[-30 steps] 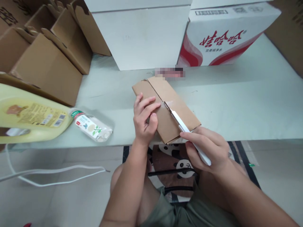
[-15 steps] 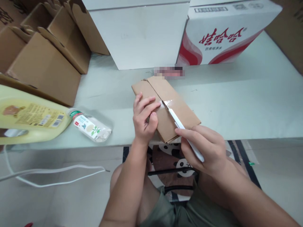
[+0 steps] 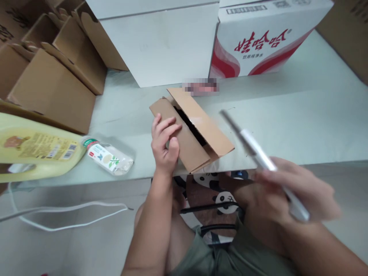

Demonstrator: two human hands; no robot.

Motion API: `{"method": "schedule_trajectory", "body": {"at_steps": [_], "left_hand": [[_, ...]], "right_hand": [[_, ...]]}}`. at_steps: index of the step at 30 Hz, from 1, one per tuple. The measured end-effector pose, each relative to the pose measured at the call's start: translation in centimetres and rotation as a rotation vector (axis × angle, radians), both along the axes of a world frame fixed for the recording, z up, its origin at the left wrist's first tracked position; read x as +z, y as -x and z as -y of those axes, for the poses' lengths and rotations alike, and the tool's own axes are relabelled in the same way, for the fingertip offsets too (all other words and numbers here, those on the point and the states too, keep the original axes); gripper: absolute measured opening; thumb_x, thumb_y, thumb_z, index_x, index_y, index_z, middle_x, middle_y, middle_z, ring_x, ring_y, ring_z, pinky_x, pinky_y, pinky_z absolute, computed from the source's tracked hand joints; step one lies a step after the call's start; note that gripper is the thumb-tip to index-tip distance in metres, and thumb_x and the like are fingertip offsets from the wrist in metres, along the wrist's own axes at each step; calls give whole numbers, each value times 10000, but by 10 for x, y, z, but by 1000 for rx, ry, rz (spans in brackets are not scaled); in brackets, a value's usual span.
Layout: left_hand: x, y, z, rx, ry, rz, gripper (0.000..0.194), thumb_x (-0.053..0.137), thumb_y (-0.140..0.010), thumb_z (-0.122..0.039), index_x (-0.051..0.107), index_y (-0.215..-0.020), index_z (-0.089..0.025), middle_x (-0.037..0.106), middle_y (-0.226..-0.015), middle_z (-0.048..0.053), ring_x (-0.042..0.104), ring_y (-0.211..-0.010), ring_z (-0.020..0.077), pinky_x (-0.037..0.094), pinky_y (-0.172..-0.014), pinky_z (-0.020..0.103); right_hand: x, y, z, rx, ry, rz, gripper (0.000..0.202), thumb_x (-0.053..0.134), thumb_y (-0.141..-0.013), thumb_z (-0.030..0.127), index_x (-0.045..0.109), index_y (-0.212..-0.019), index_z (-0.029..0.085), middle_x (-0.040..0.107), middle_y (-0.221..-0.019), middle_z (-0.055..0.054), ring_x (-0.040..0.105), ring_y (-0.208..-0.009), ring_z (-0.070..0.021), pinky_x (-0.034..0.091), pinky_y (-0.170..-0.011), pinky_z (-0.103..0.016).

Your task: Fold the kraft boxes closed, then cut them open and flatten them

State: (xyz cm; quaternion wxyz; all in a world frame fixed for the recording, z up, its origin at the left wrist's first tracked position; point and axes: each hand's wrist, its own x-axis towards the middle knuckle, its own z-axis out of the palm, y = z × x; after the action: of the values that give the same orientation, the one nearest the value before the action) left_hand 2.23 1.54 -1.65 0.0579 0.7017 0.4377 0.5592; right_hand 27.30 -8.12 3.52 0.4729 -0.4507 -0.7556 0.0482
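Left hand (image 3: 164, 147) lies spread on a carton (image 3: 190, 147), likely light, best held by its sides; right hand (image 3: 306, 189) grips a knife (image 3: 260, 154).

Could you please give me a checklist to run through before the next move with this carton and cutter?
1. Carton steadied: ok, left hand rests on the left flap.
2. Right flap free: ok, raised beside a dark gap.
3. Blade clear of the left hand: ok, well apart.
4. Blade retracted: not ok, it extends from the cutter in the right hand.
5. Anything inside: cannot tell, the gap is too dark.
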Motion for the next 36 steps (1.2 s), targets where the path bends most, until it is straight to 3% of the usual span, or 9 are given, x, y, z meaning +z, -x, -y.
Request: {"method": "schedule_trajectory", "body": {"at_steps": [3,8,13,15,18,24,29,32,36], "left_hand": [[-2,14,-4,-28,50,78,377,486,-972,-510,738,-1024,-235,695,-1216,61,499,-1399,297,282,-1244,553],[-6,29,-10,-4,101,316,286,634,-856,-513,737,-927,-256,698,-1185,57,481,-1411,297,300,-1240,510],[-19,25,-9,56,313,709,435,549,-862,-621,688,-1000,-232,676,-1199,79,600,-1245,282,491,-1039,426],[-24,23,-9,26,503,824,515,505,-862,-677,682,-1075,-243,680,-1217,88,619,-1195,273,539,-893,367],[-28,23,-9,-16,633,781,504,595,-819,-653,683,-1104,-247,681,-1259,90,605,-1223,263,531,-874,334],[-33,28,-17,-52,527,725,527,784,-678,-504,630,-1104,-234,692,-1177,88,667,-1114,233,526,-964,354],[-29,28,-12,-86,444,655,675,601,-765,-715,555,-1270,-270,666,-1260,110,666,-1160,275,563,-907,373],[-23,28,-4,-183,461,598,804,552,-738,-816,524,-1360,-308,594,-1429,108,580,-1330,312,546,-991,388],[-18,31,1,-151,478,508,867,581,-691,-880,576,-1321,-285,648,-1356,121,605,-1302,316,545,-991,389]], "right_hand": [[-12,-11,-27,-219,-35,27,336,603,-887,176,640,-1199,297,676,-791,-3,631,-649,-174,505,-574,-319],[-41,-20,-71,-422,524,273,508,483,-925,335,569,-1405,194,691,-1063,-131,664,-855,-277,550,-728,-421],[-54,-17,-69,-412,830,414,672,409,-941,398,397,-1561,139,632,-1271,-213,641,-1096,-378,551,-853,-498],[-58,-16,-65,-394,809,425,682,453,-923,426,439,-1537,128,584,-1359,-248,605,-1195,-419,527,-937,-553],[-67,-16,-71,-327,650,328,655,532,-879,440,540,-1445,111,514,-1471,-267,501,-1352,-456,425,-1089,-629],[-71,-11,-105,-62,578,-126,720,575,-795,360,440,-1476,170,581,-1442,-184,532,-1348,-376,427,-1116,-606],[-73,0,-112,138,607,-342,698,570,-782,350,423,-1448,206,539,-1470,-152,476,-1414,-321,394,-1167,-527],[-76,2,-105,147,592,-387,598,596,-802,420,475,-1351,215,602,-1344,-151,580,-1260,-306,471,-1068,-502],[-70,1,-96,-55,538,-363,585,732,-726,514,543,-1187,207,635,-1088,-99,612,-929,-241,541,-787,-417]]}}
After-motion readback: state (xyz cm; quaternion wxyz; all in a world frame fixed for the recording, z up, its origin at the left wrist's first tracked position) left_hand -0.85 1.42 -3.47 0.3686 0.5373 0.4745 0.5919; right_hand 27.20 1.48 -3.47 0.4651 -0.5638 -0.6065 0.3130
